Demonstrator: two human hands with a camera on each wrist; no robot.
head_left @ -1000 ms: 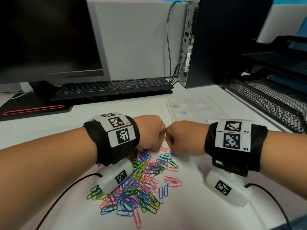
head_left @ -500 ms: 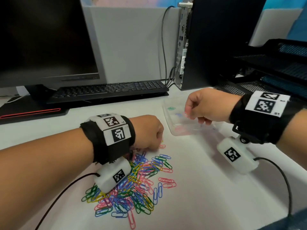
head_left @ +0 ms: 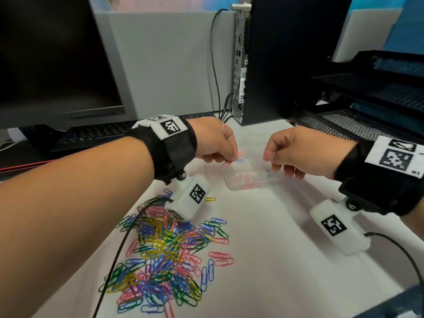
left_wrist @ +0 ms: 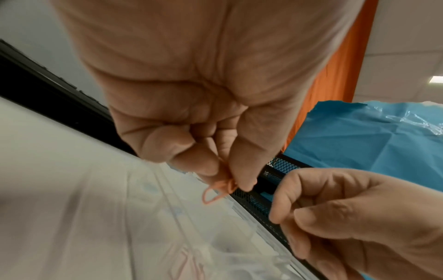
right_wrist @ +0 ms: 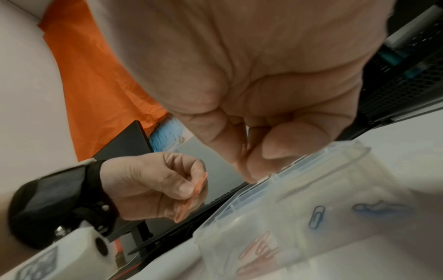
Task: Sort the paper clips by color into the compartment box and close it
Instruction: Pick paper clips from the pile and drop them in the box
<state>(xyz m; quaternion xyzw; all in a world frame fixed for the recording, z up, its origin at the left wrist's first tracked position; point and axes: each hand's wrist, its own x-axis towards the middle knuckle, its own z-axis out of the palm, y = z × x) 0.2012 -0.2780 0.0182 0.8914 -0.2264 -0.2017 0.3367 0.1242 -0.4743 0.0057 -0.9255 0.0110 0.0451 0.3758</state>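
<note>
White desk (head_left: 263, 271) beneath monitor (head_left: 52, 56), computer tower (head_left: 286, 53), mesh trays (head_left: 367, 106).

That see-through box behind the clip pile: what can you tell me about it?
The compartment box is a shallow tray of clear plastic, split by thin walls into small cells. It lies flat and open on the white desk, behind the pile. One near cell holds pink clips, another holds blue clips. The left hand holds pink clips above it; the right hand is at its far edge.
</note>
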